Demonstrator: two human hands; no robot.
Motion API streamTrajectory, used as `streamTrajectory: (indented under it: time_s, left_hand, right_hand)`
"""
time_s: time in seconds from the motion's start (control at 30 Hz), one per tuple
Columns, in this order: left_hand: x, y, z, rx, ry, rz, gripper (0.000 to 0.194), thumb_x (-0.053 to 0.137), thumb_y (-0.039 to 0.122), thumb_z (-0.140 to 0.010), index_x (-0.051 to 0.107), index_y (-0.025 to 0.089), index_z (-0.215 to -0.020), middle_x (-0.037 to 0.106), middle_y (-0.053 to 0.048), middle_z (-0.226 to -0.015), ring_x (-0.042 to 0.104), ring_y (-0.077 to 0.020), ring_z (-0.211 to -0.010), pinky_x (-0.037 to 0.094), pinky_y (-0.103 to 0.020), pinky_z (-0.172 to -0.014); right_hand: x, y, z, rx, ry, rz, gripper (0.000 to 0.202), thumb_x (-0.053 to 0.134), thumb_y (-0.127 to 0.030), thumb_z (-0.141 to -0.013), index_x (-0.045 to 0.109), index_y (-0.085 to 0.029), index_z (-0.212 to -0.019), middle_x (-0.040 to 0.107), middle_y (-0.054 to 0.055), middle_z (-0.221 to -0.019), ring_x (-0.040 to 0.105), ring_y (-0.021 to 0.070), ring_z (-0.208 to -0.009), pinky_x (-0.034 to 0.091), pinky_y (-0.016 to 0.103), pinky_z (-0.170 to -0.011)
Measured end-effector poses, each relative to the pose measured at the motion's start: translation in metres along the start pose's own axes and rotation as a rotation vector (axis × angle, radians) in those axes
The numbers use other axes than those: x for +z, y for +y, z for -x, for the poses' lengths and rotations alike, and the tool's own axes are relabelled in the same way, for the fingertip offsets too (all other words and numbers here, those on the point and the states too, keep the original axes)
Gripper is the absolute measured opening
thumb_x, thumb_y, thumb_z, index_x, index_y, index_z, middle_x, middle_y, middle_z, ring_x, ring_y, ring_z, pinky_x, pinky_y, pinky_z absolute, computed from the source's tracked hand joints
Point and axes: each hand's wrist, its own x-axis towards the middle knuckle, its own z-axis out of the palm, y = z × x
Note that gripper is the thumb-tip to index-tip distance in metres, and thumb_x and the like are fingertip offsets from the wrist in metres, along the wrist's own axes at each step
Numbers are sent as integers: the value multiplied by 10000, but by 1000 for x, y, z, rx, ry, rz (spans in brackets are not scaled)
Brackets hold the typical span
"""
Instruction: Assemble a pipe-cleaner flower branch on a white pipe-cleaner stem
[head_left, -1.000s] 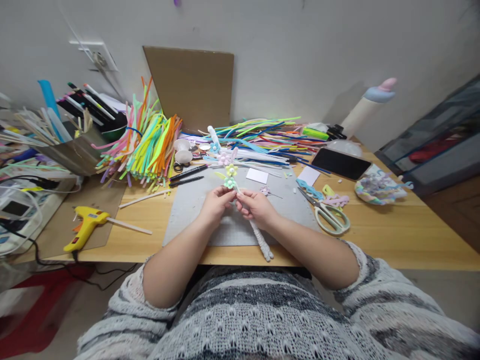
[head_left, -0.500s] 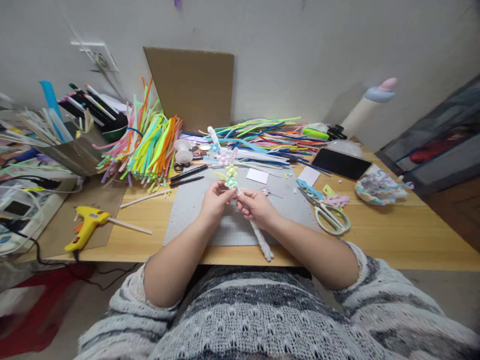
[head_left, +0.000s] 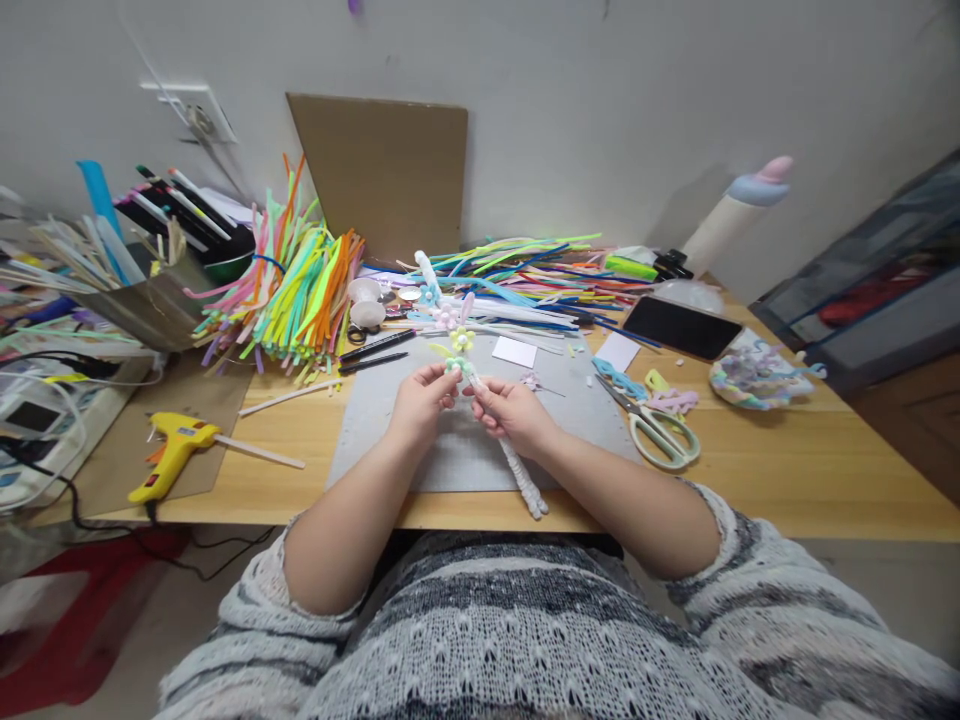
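A white fuzzy stem (head_left: 523,478) slants up from the table's front edge, with pastel pipe-cleaner flowers along its upper part. My right hand (head_left: 516,412) is closed around this stem just below the flowers. The fingers of my left hand (head_left: 421,402) pinch the mint-green flower (head_left: 456,366), the lowest one. Above it sit a yellow flower (head_left: 462,340) and a pink flower (head_left: 445,317). A blue flower and a white tip (head_left: 426,268) show at the far end. Both hands are over a grey mat (head_left: 367,440).
Scissors (head_left: 666,436) and pipe-cleaner scraps (head_left: 673,401) lie on the right, near a black phone (head_left: 681,327). A yellow glue gun (head_left: 177,450) rests at left. Behind are a pipe-cleaner bundle (head_left: 300,290), loose pipe cleaners (head_left: 517,270), black pens (head_left: 375,346) and a cardboard sheet (head_left: 386,180).
My left hand has shifted slightly left, and its fingertips have moved onto the mint-green flower. The right hand keeps its hold on the stem, almost unmoved.
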Motion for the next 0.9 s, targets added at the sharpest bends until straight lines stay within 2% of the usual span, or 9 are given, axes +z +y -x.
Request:
streamTrajectory:
  time_s: [0.4, 0.57, 0.73, 0.9]
  left_hand:
    - [-4, 6, -4, -110, 51, 139, 327, 771, 265, -487, 552, 117, -681, 547, 26, -622, 438, -17, -452, 314, -153, -421]
    - [-4, 4, -3, -64, 63, 102, 321, 764, 275, -504, 554, 122, -693, 549, 27, -625, 424, -15, -446, 309, -156, -426]
    - [-1, -1, -3, 44, 18, -14, 284, 745, 292, -542, 567, 109, -666, 517, 27, -550, 388, -23, -428, 261, -168, -417]
    - [0, -3, -3, 54, 36, -33, 290, 744, 307, -539, 572, 109, -662, 522, 25, -552, 382, -22, -423, 246, -174, -411]
  right_hand:
    - [1, 1, -1, 28, -24, -2, 387, 667, -422, -655, 576, -124, -886, 525, -39, -564, 353, 19, -392, 205, 140, -334]
    - [2, 0, 0, 32, -23, 8, 391, 671, -422, -651, 580, -124, -887, 521, -39, -565, 353, 19, -394, 206, 141, -336]
    - [3, 1, -1, 26, -26, 6, 368, 668, -420, -658, 574, -127, -860, 517, -42, -561, 351, 19, -388, 210, 142, -334]
    - [2, 3, -1, 25, -31, 3, 363, 665, -425, -663, 575, -131, -857, 521, -40, -564, 356, 19, -391, 207, 139, -335]
